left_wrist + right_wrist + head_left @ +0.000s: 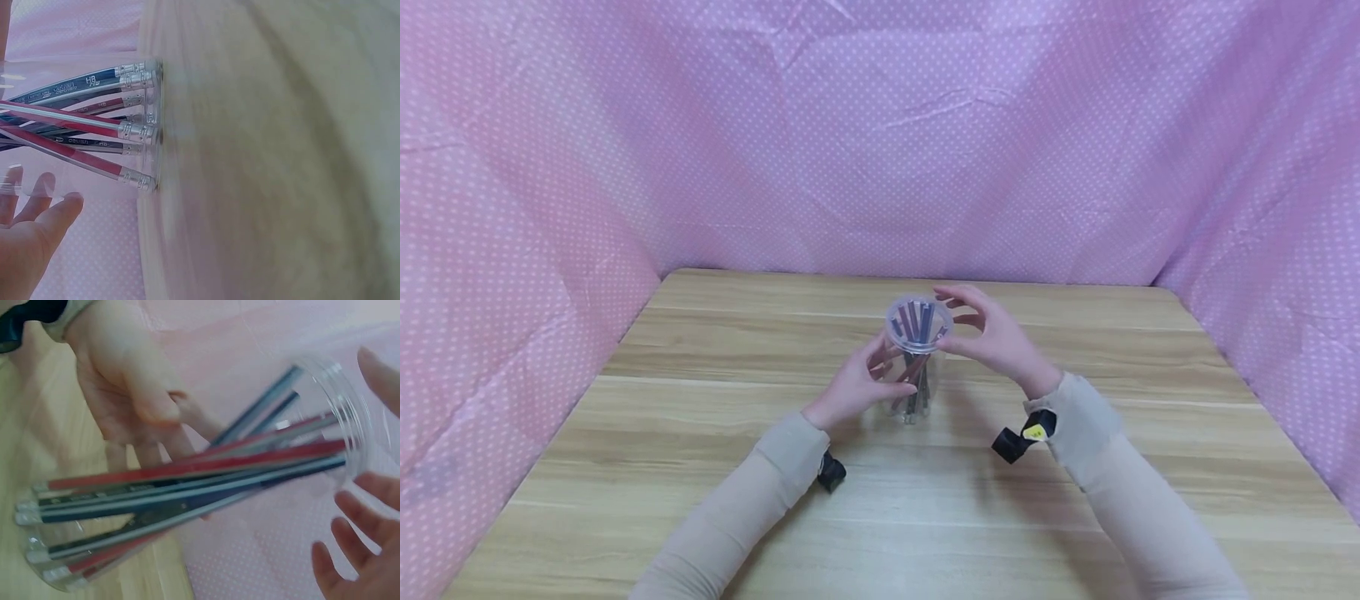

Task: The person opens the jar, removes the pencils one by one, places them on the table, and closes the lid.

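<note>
A clear plastic jar (919, 325) of pencils stands upright on the table, in the middle of the head view. Dark blue and red pencils (97, 84), some marked HB, lean crosswise inside, their metal ends on the jar's bottom. My left hand (861, 383) holds the jar around its side, thumb in front and fingers behind. The left wrist view shows those fingertips (74, 199) along the jar wall. My right hand (996, 337) is spread around the jar's top, its thumb overlapping the rim. In the right wrist view, right fingers (359, 528) and thumb flank the round rim.
The wooden table (685, 483) extends around both forearms. Pink dotted cloth (880, 142) hangs behind it and along both sides. Black wrist devices (1011, 444) sit at both cuffs, close over the table.
</note>
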Demonstrator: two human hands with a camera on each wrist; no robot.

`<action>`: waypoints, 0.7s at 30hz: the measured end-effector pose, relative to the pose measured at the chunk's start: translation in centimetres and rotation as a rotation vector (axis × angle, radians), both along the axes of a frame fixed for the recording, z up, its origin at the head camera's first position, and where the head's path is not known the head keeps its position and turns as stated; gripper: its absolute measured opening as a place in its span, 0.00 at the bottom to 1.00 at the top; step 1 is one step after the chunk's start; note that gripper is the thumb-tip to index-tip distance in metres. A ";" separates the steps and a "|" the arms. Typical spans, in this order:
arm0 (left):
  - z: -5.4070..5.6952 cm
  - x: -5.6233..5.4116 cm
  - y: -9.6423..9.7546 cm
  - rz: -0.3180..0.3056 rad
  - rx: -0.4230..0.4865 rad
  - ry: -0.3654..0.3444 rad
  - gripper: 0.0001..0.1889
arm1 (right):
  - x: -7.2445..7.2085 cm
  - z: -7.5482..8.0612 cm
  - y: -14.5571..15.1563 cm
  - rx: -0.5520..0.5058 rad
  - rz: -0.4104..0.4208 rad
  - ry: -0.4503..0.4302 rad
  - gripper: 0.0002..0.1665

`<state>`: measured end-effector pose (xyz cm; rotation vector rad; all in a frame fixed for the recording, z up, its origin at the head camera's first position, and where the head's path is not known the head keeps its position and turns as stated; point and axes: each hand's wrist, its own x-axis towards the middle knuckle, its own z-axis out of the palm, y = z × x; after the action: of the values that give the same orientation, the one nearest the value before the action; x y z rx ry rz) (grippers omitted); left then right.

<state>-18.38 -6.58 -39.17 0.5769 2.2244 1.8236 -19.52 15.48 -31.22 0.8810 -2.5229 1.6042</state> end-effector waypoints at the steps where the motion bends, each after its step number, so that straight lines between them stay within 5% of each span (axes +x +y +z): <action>1: 0.1 0.0 0.0 0.001 -0.004 -0.002 0.46 | 0.2 0.0 -0.2 0.004 -0.032 0.008 0.41; 7: 0.2 -0.1 -0.2 -0.008 -0.010 0.005 0.46 | 1.1 0.0 -1.2 0.031 -0.143 0.030 0.40; 21: 0.0 -0.2 -0.3 -0.024 0.003 0.034 0.46 | 1.2 -0.5 -1.7 -0.003 -0.140 0.061 0.39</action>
<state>-18.60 -6.90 -39.19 0.6367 2.2278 1.8187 -18.36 13.76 -31.76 0.7228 -2.4796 1.5159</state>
